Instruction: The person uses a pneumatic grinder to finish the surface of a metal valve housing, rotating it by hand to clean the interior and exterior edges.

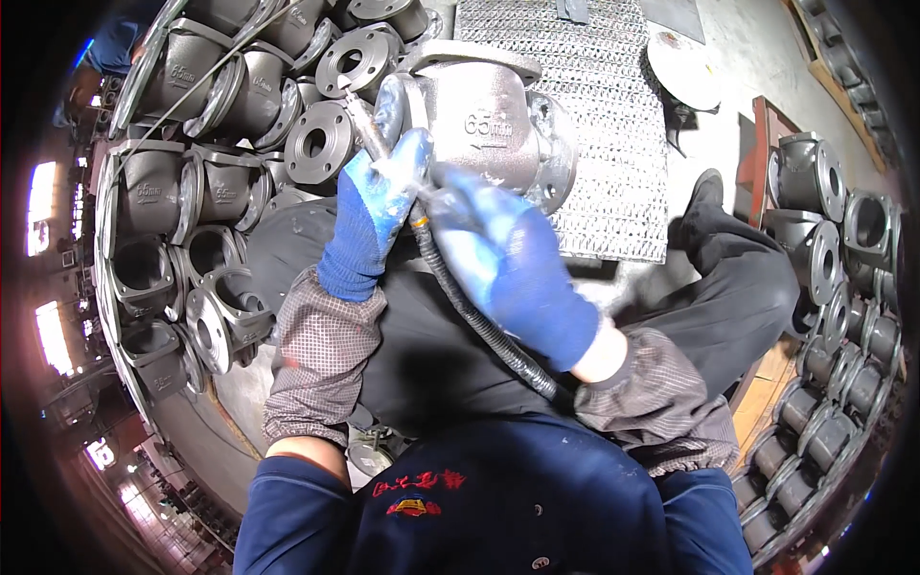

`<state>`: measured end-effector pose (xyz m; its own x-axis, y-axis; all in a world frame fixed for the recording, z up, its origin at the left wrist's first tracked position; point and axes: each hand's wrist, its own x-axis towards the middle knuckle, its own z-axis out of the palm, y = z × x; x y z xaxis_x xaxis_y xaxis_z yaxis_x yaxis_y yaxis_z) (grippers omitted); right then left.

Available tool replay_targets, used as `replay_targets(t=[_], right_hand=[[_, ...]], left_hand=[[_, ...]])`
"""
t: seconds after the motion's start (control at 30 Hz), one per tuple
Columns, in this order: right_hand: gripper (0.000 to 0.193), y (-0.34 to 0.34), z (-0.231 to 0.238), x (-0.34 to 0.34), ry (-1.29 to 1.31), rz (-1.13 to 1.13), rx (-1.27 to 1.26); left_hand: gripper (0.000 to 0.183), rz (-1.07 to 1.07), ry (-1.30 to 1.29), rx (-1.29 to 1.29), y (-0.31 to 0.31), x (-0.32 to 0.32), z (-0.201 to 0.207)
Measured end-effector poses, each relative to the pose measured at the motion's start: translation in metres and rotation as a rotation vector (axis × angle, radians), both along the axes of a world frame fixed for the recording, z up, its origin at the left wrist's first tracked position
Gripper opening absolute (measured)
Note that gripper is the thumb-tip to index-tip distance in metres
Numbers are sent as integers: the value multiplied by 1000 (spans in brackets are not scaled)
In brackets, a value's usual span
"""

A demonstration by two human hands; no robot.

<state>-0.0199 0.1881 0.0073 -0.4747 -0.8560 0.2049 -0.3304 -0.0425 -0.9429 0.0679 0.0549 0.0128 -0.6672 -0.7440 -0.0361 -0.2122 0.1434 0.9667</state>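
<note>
My left hand [383, 192], in a blue glove, is closed round a slim pen-shaped air tool [367, 126]. The tool's thin tip points up and away to the left. A black ribbed hose [460, 292] runs from its rear end down across my lap. Beside it, my gloved right hand [503, 249] is smeared by motion, its fingers close to the tool's rear end; whether they grip it does not show. Just beyond both hands, a grey cast valve body [474, 125] with round flanges lies on its side. My left glove is next to its near-left flange.
The valve body lies on a bench with a textured metal mat [613, 144]. Many similar castings [225, 182] are stacked at the left, more castings [805, 177] at the right. A round white disc [683, 72] stands beyond the mat. My legs [738, 278] flank the bench.
</note>
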Motion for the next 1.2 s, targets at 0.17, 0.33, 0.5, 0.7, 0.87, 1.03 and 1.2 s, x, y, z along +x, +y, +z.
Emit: replay_targets(t=[0.17, 0.33, 0.5, 0.7, 0.87, 1.03, 1.2], right_hand=[[46, -19, 11, 22, -84, -87, 128], [55, -21, 5, 2, -494, 31, 68], [37, 23, 35, -74, -695, -62, 118], [44, 45, 33, -140, -554, -78, 111], [40, 51, 2, -142, -749, -154, 240], [40, 42, 8, -132, -804, -136, 279], [41, 37, 19, -118, -769, -91, 323]], left_hand=[[39, -17, 192, 68, -1, 17, -24], [62, -74, 56, 44, -7, -2, -10], [81, -97, 72, -51, -3, -22, -8], [82, -50, -54, -8, -12, -3, -2], [88, -4, -102, 76, -8, 14, -7], [91, 12, -62, 107, -2, 22, -4], [87, 61, -18, 301, -11, 33, -11]])
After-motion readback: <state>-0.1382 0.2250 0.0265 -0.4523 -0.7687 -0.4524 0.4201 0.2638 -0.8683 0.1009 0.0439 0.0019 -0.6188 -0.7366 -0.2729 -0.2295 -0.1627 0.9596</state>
